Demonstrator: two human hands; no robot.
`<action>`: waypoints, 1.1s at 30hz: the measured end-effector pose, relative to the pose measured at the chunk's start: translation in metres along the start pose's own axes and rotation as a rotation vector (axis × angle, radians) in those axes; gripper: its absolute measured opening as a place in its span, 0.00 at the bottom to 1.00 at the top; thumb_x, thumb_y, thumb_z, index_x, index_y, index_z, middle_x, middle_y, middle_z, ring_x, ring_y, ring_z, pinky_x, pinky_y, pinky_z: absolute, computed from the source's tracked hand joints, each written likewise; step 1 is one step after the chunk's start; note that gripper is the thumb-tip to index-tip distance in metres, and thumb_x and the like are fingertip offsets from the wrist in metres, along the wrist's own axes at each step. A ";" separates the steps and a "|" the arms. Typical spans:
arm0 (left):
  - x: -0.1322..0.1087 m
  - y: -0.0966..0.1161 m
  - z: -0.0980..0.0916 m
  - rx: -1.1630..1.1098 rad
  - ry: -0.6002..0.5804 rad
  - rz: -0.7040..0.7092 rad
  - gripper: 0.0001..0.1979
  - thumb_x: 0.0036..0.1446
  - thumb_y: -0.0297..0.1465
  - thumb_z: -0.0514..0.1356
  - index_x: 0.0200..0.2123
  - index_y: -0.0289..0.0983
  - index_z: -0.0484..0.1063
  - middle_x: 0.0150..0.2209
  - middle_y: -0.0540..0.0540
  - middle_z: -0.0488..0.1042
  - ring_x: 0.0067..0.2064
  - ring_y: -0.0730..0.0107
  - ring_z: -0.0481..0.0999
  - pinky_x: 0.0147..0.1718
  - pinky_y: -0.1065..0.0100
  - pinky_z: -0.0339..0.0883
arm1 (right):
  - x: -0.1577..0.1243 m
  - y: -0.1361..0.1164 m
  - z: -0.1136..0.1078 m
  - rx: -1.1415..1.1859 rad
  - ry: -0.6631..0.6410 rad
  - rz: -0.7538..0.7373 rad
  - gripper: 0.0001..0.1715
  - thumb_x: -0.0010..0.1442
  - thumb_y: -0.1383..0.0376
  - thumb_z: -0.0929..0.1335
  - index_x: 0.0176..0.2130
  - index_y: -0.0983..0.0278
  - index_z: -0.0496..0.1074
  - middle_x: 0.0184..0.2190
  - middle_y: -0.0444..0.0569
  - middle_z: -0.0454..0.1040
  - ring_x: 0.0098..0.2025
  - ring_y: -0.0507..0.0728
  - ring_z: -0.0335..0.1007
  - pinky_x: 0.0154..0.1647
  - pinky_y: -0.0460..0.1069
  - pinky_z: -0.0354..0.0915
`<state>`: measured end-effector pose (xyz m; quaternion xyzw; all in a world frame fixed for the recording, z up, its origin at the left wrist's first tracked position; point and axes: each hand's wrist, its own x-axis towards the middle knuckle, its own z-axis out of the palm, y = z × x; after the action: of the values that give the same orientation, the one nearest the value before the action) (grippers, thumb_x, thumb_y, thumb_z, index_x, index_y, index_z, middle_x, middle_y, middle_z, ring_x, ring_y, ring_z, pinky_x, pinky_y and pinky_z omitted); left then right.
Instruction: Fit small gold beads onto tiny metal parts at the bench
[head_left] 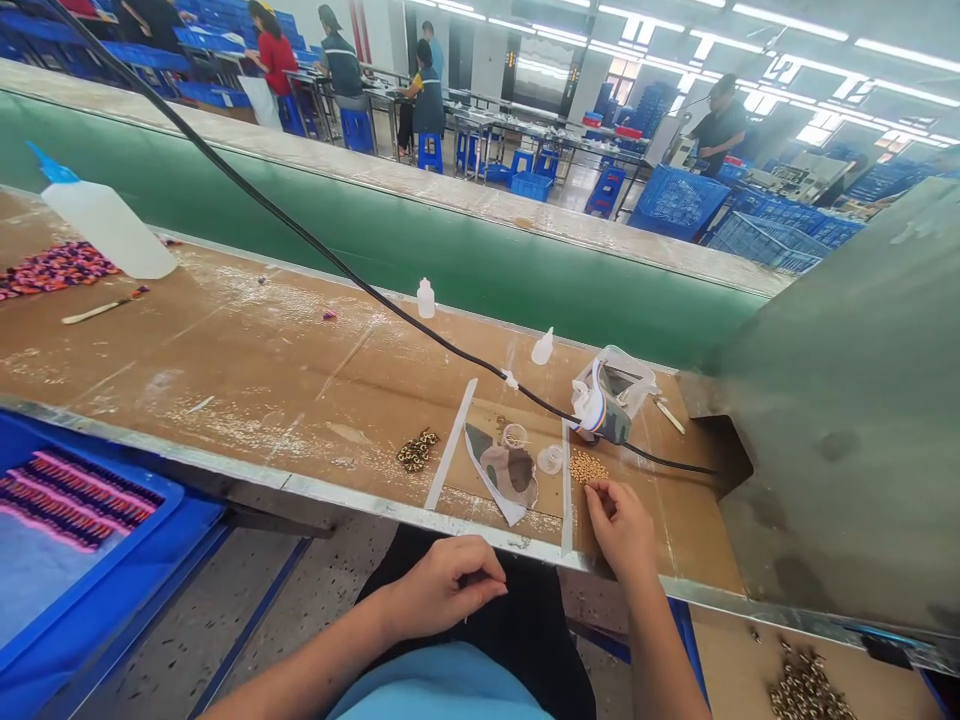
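- We are holding our right hand (pixel 619 530) low over the brown cardboard-topped table (pixel 225 360), its fingertips drawn together right beside a heap of small golden round beads (pixel 588 466); we cannot tell whether they are pinching a bead.
- We are curling our left hand (pixel 442 590) above our dark lap, thumb and forefinger pressed close; whatever they may be pinching is too small to tell.
- We are keeping the beads on the cardboard, between the right hand and a clear round plastic cup (pixel 550 459).
- As we judge it, we are working at the bead heap, and these tiny loose beads are calling for a fine fingertip pinch.
- We are working beside a camouflage-patterned fabric piece (pixel 502 470) with a second clear round cup (pixel 514 436) on it, and a leopard-print strip (pixel 417 450) lying to its left.
- We are sitting with a blue plastic crate (pixel 90 530) of pink-and-black strips at our left, and a tray of silvery metal studs (pixel 806 685) at our lower right.
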<state>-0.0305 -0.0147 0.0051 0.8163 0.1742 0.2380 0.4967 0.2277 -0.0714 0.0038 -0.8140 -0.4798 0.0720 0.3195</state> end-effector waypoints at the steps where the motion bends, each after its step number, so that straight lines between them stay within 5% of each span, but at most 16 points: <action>1: 0.001 -0.001 -0.002 0.004 0.009 0.008 0.08 0.58 0.31 0.57 0.29 0.35 0.72 0.26 0.47 0.73 0.28 0.75 0.70 0.30 0.75 0.63 | 0.001 0.000 0.000 -0.001 -0.010 0.004 0.29 0.57 0.44 0.57 0.30 0.62 0.72 0.28 0.49 0.72 0.25 0.53 0.64 0.28 0.48 0.61; 33: 0.008 0.004 0.007 -0.068 0.057 -0.135 0.06 0.54 0.29 0.58 0.27 0.34 0.73 0.26 0.48 0.73 0.28 0.76 0.69 0.30 0.75 0.63 | 0.010 0.001 0.002 -0.105 -0.133 -0.160 0.18 0.61 0.57 0.57 0.32 0.61 0.70 0.33 0.50 0.72 0.32 0.55 0.69 0.32 0.49 0.62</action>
<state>-0.0200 -0.0180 0.0078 0.7781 0.2347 0.2330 0.5340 0.2331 -0.0629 0.0033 -0.7820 -0.5666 0.0749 0.2486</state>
